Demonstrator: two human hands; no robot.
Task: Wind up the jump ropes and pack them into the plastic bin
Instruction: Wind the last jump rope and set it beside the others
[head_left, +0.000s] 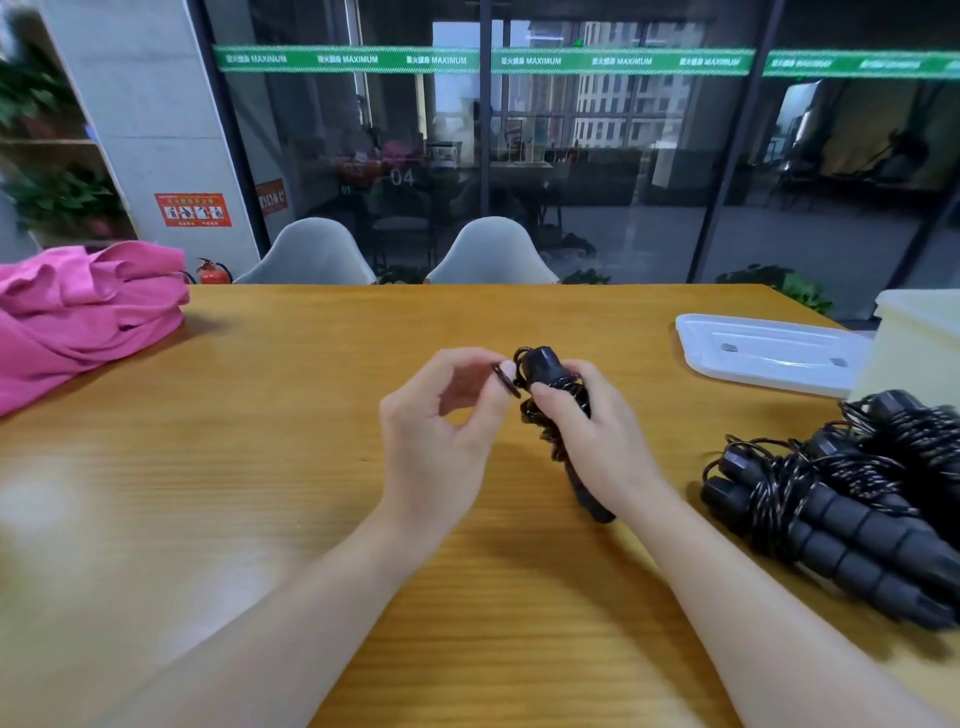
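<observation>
Black jump rope (558, 410), cord coiled round handles

Soft, even indoor light falls from above; a pale sheen spreads on the wooden table (260, 415) left of the hands. Faint shadows sit under both forearms. Beyond the hands, the glass wall (597, 156) is dim and reflective. Edges bow and blur, notably far left.

Landmark: wooden worktop (291, 467)
Pink cloth (78, 317): laid on its far left
Grey chairs (491, 254): set behind its far edge
Fire extinguisher (212, 271): seen behind its far-left edge
</observation>
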